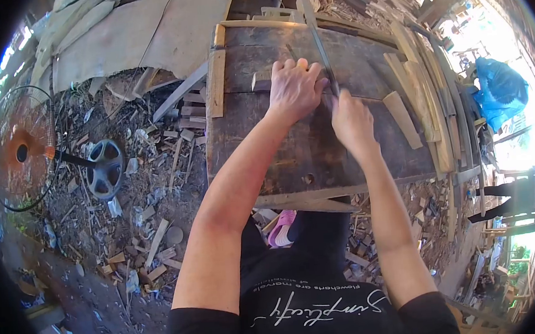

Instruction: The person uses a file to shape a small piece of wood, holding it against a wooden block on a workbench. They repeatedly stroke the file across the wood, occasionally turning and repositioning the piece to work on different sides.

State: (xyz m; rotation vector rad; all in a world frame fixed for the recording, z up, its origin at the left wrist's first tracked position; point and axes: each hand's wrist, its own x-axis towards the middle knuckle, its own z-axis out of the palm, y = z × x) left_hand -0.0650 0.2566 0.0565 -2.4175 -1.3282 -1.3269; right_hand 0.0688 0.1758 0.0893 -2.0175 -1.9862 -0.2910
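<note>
My right hand [352,122] is wrapped round the near end of a handsaw, whose long narrow metal blade [321,48] shows nearly edge-on and points away from me. The handle is hidden inside my fingers. Just left of the blade, my left hand [296,89] presses down with curled fingers on a small wooden block [261,81]. Only the block's left end shows; my hand covers the rest. Both hands are over a dark, worn wooden workbench [247,143]. Whether the blade touches the block cannot be made out.
Wooden strips [217,83] edge the bench's left side. Long boards [427,100] lie along its right, with a short wood piece [402,120] on top. An orange fan [27,149] stands at left. Offcuts litter the ground; a blue plastic bag [501,91] hangs at right.
</note>
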